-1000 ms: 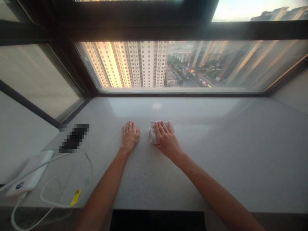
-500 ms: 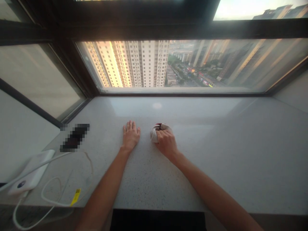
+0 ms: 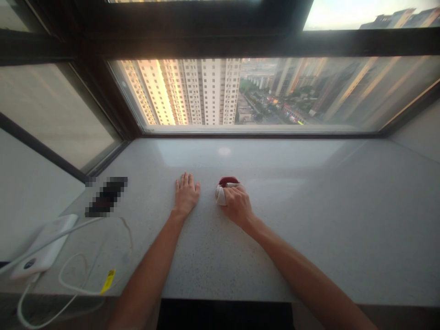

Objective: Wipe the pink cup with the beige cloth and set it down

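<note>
My left hand point(image 3: 186, 196) lies flat on the pale speckled windowsill point(image 3: 213, 256), palm down with the fingers spread; nothing is under it that I can see. To its right my right hand point(image 3: 238, 202) is closed on a bunched whitish cloth point(image 3: 221, 195), fingers curled down into it. At the cloth's far side a dark red, rounded thing point(image 3: 228, 180) shows; whether it is a separate object or part of the cloth I cannot tell. Both forearms reach in from the near edge.
On the left lie a blurred dark object point(image 3: 107, 197), a white power bank point(image 3: 48, 245) and a looped white cable point(image 3: 74, 288) with a yellow tag point(image 3: 108, 281). A dark-framed window point(image 3: 261, 136) bounds the sill's far side. The sill's near edge runs along the bottom.
More of the dark red part shows at the far side of the cloth, and the whitish cloth has shifted slightly towards me. My left hand stays in place.
</note>
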